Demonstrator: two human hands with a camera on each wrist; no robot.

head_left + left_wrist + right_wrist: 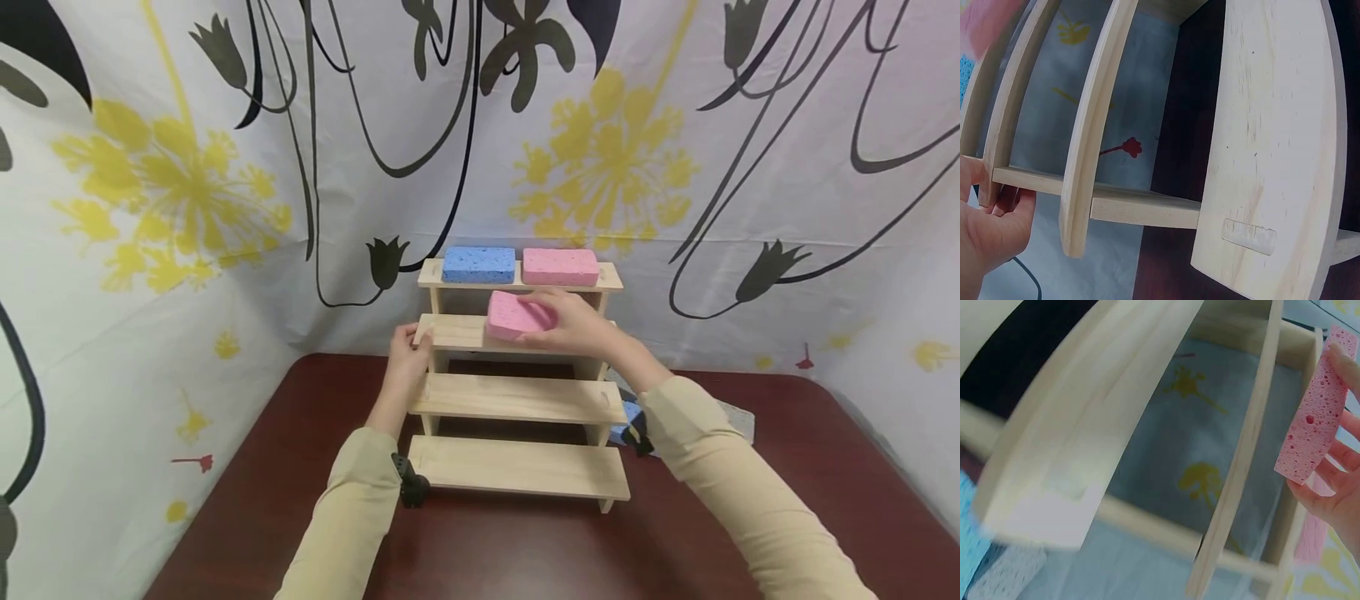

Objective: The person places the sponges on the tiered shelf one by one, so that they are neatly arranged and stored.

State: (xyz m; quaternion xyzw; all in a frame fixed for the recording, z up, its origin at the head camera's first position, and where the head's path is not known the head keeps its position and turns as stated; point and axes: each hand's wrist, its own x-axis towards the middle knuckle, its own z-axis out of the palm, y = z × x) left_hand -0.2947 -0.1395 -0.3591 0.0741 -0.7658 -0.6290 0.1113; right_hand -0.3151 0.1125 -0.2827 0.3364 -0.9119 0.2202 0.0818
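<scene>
Right hand (pixel 570 323): pinching a pink sponge (pixel 510 317) between thumb and fingers
Left hand (pixel 408 358): curled round the left end of the second tier (pixel 459 332) of the rack (pixel 517 467)
Pink sponge: centre of the head frame, at that tier; contact cannot be told
Top tier (pixel 611 279): blue sponge (pixel 478 265) left, other pink sponge (pixel 560 267) right
Surface (pixel 495 546): dark red, bottom of the frame

Pink sponge (pixel 508 317) at a four-tier rack (pixel 517 396)

The pitted rectangular block is pinched in the right fingers (pixel 1342 455), by the second tier from the top, toward the rack's twelve o'clock; contact is unclear. The rack, pale wood, stands upright, left fingers (pixel 406 331) gripping that tier's ten o'clock end.
</scene>
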